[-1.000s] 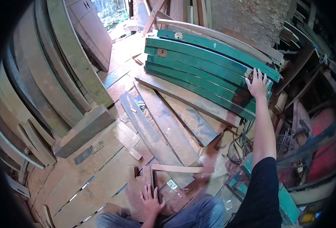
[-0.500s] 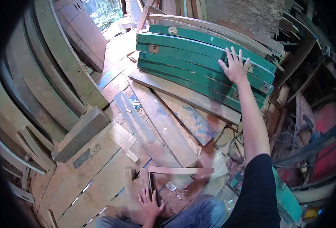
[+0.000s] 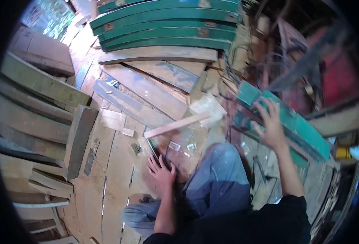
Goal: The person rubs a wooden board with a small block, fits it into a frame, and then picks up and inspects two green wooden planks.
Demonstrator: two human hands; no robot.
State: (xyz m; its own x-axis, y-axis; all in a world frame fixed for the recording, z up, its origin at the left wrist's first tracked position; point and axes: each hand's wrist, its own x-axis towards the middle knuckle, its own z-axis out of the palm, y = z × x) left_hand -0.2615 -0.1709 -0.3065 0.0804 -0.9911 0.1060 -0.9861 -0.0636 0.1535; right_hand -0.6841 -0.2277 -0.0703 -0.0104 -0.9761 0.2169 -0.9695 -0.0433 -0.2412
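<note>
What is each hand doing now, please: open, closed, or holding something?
Left hand: open, flat on the wooden floor, holding nothing.
Right hand: open, fingers spread on the green plank; no closed grip visible.

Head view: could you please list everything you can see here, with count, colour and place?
Curved painted planks: about five, green, stacked at the top.
Flat boards: several, grey-brown with blue stains, on the floor below the stack.
Thin wooden strip: one, pale, lying diagonally mid-floor.
Thick timber block: one, grey-brown, left of centre.
Weathered curved planks: several, grey-green, piled along the left.
Green board: one, green, at right under the right hand.
Red object: one, blurred, far right.
Jeans leg: blue, bottom centre.
Left hand: flat on the floor boards.
Right hand: fingers spread, on the green board.
</note>
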